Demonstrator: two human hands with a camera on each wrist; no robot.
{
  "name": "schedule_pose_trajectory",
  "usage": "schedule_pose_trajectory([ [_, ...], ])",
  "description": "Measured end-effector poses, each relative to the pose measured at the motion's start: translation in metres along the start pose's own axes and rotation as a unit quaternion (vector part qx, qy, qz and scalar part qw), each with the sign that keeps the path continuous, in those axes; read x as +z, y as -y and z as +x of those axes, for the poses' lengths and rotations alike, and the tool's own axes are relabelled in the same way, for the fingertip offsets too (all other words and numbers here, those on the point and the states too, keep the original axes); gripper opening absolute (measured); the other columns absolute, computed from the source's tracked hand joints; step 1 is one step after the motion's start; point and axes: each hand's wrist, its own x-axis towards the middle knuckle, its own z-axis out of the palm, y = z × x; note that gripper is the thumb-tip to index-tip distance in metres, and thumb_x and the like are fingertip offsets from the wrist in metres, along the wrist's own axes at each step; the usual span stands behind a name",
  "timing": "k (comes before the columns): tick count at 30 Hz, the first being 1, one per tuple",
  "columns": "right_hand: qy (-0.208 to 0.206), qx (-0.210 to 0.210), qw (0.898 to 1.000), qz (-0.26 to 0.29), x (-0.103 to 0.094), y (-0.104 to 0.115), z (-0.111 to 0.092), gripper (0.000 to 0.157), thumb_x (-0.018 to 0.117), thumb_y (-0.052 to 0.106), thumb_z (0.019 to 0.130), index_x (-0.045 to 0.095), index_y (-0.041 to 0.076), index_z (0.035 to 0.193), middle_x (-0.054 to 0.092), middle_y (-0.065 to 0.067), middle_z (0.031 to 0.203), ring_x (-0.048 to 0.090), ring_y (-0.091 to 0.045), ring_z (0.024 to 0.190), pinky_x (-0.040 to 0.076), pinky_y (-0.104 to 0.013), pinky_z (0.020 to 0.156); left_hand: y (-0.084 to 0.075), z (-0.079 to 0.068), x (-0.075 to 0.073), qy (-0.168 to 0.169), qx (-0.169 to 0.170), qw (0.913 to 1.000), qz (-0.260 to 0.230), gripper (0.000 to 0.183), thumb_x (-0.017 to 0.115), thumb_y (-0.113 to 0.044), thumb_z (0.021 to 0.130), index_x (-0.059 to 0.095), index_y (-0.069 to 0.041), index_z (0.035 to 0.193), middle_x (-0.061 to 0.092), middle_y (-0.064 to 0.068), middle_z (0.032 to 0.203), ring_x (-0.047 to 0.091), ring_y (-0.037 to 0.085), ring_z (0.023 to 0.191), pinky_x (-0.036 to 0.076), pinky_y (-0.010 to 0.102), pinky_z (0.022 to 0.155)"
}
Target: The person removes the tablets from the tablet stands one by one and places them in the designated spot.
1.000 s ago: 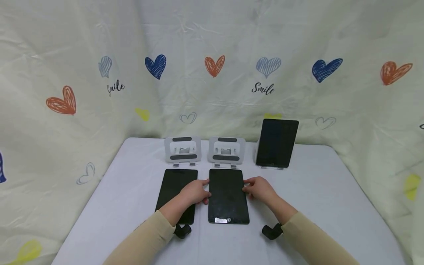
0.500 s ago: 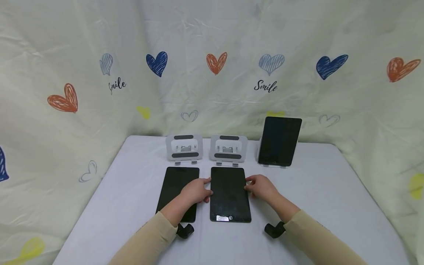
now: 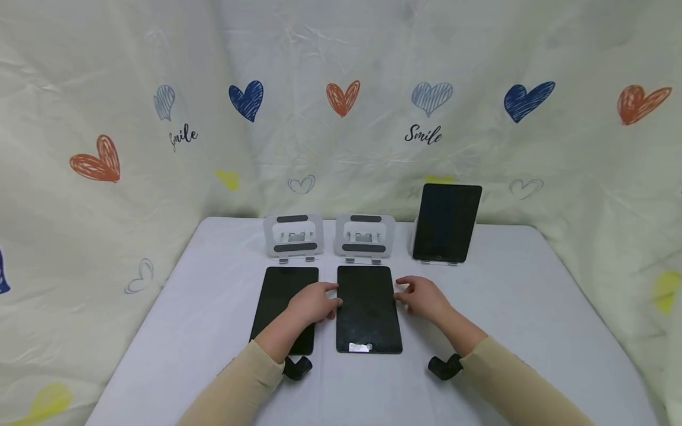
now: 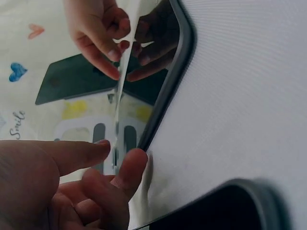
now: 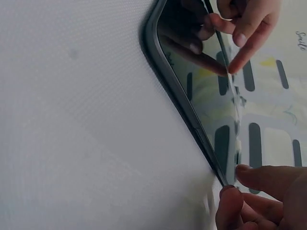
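Observation:
A black tablet (image 3: 369, 313) lies flat on the table between both hands, its round button toward the person. My left hand (image 3: 311, 303) is at its left long edge; in the left wrist view the thumb (image 4: 135, 160) touches that edge and the index finger is held just off it. On the right edge, the thumb (image 5: 230, 196) of my right hand (image 3: 423, 297) touches the rim, with the index finger raised apart. Neither hand is curled round the tablet. Another black tablet (image 3: 277, 296) lies flat to the left, partly covered by the left arm.
Behind the flat tablets stand two white tablet stands (image 3: 295, 236) with dark grey pads. At the back right a third tablet (image 3: 447, 222) leans upright on its stand. A white cloth covers the table (image 3: 506, 331), and a curtain printed with hearts hangs behind it.
My right index finger has lifted from the tablet's right edge, and that hand has shifted slightly outward. The left hand stays at the left edge. The tablets keep their places.

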Motion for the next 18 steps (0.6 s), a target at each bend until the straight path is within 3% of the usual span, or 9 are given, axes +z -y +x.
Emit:
schedule_pose_trajectory([
  [9,-0.003,0.005,1.0,0.01,-0.006,-0.01,-0.002,0.047,0.072,0.024,0.092,0.059,0.008,0.135,0.065,-0.004,0.085,0.058,-0.019,0.064,0.049,-0.032,0.065,-0.011,-0.004,-0.004,-0.027,0.013,0.9994,-0.018,0.044,0.062,-0.039,0.097,0.061,-0.018,0.136,0.064,0.001,0.066,0.061,0.018,0.056,0.046,0.036,0.059],
  [18,-0.016,-0.021,1.0,0.007,-0.015,-0.014,-0.004,0.049,0.071,0.025,0.093,0.057,0.01,0.137,0.064,-0.004,0.092,0.058,-0.018,0.066,0.051,-0.032,0.067,-0.017,0.007,-0.001,-0.064,0.051,0.9967,-0.002,0.037,0.063,-0.04,0.096,0.067,-0.021,0.128,0.066,-0.001,0.102,0.057,0.015,0.078,0.047,0.036,0.069],
])
